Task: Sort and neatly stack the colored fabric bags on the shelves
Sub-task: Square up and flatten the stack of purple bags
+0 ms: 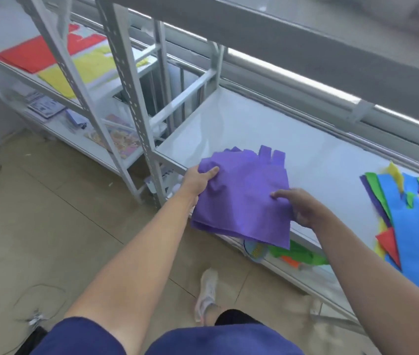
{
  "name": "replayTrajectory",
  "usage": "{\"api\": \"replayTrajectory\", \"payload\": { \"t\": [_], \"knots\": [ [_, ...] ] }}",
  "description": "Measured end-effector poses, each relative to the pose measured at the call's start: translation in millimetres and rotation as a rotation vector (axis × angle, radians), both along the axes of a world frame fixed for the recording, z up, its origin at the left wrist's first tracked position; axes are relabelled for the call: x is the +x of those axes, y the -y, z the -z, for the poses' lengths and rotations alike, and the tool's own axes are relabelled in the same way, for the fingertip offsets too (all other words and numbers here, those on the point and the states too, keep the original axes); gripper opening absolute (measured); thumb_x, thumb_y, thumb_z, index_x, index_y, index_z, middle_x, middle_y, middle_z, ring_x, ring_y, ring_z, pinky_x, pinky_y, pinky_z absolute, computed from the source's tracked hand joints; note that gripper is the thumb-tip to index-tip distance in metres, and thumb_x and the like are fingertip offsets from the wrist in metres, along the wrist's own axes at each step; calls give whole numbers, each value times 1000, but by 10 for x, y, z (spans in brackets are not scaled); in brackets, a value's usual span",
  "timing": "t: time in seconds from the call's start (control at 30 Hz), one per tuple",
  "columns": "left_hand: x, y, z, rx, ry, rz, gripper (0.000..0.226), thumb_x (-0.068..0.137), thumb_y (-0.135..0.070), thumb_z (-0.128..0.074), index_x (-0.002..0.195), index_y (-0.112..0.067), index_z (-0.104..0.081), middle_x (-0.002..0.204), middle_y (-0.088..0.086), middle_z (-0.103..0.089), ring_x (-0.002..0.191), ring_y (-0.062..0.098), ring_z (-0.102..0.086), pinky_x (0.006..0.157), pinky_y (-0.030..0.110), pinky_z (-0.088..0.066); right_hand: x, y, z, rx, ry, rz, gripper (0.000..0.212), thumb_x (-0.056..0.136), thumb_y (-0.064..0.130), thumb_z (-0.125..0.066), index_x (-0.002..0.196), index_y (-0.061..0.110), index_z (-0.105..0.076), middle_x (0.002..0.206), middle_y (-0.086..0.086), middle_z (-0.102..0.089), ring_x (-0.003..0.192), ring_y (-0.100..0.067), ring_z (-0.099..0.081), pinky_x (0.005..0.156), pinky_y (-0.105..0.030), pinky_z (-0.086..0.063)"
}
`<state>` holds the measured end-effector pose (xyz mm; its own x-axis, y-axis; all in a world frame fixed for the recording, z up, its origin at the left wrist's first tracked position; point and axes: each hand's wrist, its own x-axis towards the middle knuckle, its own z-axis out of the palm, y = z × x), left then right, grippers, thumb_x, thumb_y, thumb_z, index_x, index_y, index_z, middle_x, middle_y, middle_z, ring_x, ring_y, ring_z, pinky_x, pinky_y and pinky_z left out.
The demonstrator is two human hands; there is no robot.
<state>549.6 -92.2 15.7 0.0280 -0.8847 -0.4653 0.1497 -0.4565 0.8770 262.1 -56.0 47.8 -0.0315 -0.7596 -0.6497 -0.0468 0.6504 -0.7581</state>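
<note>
1. The purple bags (244,193) form a folded stack with handle strips at the far edge. The stack lies at the near left end of the white shelf (267,124), and its near edge overhangs the shelf front.
2. The left hand (199,180) has the stack's left corner. The grip is closed on the fabric, thumb on top, fingers hidden beneath.
3. The right hand (298,206) has the stack's right edge. The fingers curl over the top, and the grip is closed on the fabric.
4. A mixed pile (418,221) lies further right on the same shelf, well apart from the stack. Blue is uppermost, with green, purple, yellow and red edges showing.
5. Green and orange bags (298,254) show in part on the lower shelf, below the stack's near right corner.
6. On the neighbouring rack, far left, red bags (37,53) and yellow bags (83,70) lie flat, touching, with the red further left.
7. A white shoe (207,293) stands on the tiled floor (49,201), near the rack.
</note>
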Motion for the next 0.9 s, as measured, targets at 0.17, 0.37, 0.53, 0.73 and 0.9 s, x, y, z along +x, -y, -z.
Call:
{"api": "replayTrajectory", "payload": {
  "t": [0.17,0.37,0.53,0.73,0.9],
  "knots": [
    [85,769,172,-22,234,-28,41,79,-42,-88,102,-10,-78,99,5,-78,91,23,-74,83,37,-60,182,621,331,29,-77,9,17,96,2,-66,112,4,-70,99,-8,-76,64,-15,-75,49,-26,-56],
    [283,1325,326,-25,15,215,25,102,-16,-61,124,-6,-69,124,16,-73,107,31,-73,95,47,-60,351,1175,487,-209,-172,253,16,91,8,-68,105,11,-75,107,-11,-78,81,-23,-75,81,-43,-63],
    [412,1575,358,-164,-95,296,29,101,-4,-61,126,-19,-66,126,11,-71,113,28,-71,86,34,-60,480,1363,488,-355,-323,308,20,88,30,-69,104,19,-73,105,-1,-78,91,-22,-71,81,-38,-58],
    [413,1689,561,30,370,171,58,87,-16,-75,139,-16,-50,124,2,-64,109,24,-67,92,38,-57,666,1258,775,-50,-320,203,7,87,9,-65,86,15,-69,88,-9,-70,68,-24,-64,58,-27,-48],
    [511,1726,493,120,373,409,56,86,-24,-74,136,-21,-50,125,-3,-63,105,19,-65,75,31,-55,736,1305,746,-93,-318,324,16,87,4,-61,89,17,-71,100,-10,-76,84,-28,-69,85,-47,-60]
  ]
}}
